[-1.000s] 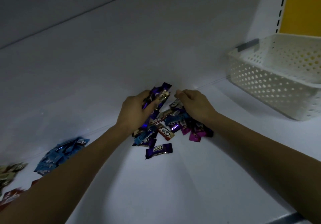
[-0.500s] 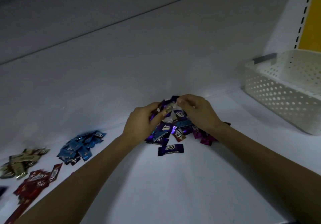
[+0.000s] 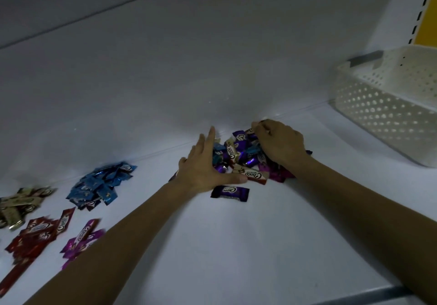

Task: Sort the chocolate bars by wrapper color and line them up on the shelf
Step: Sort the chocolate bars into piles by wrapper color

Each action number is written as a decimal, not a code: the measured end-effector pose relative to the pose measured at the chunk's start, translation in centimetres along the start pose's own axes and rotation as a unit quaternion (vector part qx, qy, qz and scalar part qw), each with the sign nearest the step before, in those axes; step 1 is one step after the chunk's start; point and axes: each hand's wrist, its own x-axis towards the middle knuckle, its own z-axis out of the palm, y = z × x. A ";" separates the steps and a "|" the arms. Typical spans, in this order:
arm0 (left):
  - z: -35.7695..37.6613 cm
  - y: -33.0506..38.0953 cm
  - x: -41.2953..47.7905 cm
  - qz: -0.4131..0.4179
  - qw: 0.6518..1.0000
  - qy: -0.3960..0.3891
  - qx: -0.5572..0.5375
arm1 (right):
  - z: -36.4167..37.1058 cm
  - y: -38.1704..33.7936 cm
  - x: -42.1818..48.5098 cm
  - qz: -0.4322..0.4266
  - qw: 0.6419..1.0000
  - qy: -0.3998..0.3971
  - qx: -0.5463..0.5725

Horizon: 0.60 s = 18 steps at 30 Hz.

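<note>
1. Two hands: my left hand [image 3: 203, 174] and my right hand [image 3: 281, 143].
2. Four sorted piles: gold pile [image 3: 19, 203], blue pile [image 3: 101, 186], red pile [image 3: 35, 236], magenta pile [image 3: 82, 238].
3. One mixed heap [image 3: 238, 155].
4. One stray purple bar [image 3: 230, 193].
5. One white basket [image 3: 387, 106].

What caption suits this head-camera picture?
Left hand flat, right hand curled on the mixed pile; sorted color piles lie left.

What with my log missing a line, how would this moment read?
left hand open against mixed pile | right hand curled over it | sorting unfinished
</note>
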 end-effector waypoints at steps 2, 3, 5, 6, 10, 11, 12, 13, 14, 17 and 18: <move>0.3 -0.3 0.3 0.023 0.999 0.023 -0.019 | 0.6 -0.4 0.1 0.001 0.998 -0.021 0.052; 0.6 -0.3 0.3 0.036 0.998 0.042 -0.031 | 0.9 -0.8 0.2 -0.004 0.994 -0.025 0.103; 1.3 0.1 0.3 0.063 0.992 0.078 -0.070 | 1.5 -1.9 -0.1 -0.016 0.979 -0.043 0.199; 1.5 0.4 0.2 0.075 0.988 0.094 -0.099 | 1.7 -2.3 -0.2 -0.020 0.972 -0.050 0.230; 1.4 1.3 0.6 0.108 0.974 0.161 -0.115 | 1.7 -2.3 -0.4 -0.009 0.953 -0.046 0.298; 1.3 1.5 0.7 0.113 0.974 0.176 -0.091 | 1.5 -2.2 -0.4 0.000 0.950 -0.045 0.309; 1.0 1.6 0.8 0.119 0.972 0.190 -0.068 | 1.5 -2.1 -0.4 0.006 0.948 -0.045 0.316; 0.8 1.7 1.0 0.124 0.970 0.202 -0.053 | 1.4 -2.1 -0.4 0.007 0.948 -0.046 0.315; 0.5 1.7 1.1 0.127 0.968 0.212 -0.049 | 1.3 -2.1 -0.5 0.004 0.951 -0.048 0.307; -0.2 1.3 1.6 0.114 0.959 0.241 -0.097 | 1.1 -2.0 -0.5 -0.018 0.962 -0.047 0.267; -0.4 1.1 1.7 0.100 0.957 0.247 -0.117 | 1.0 -2.0 -0.6 -0.024 0.965 -0.046 0.257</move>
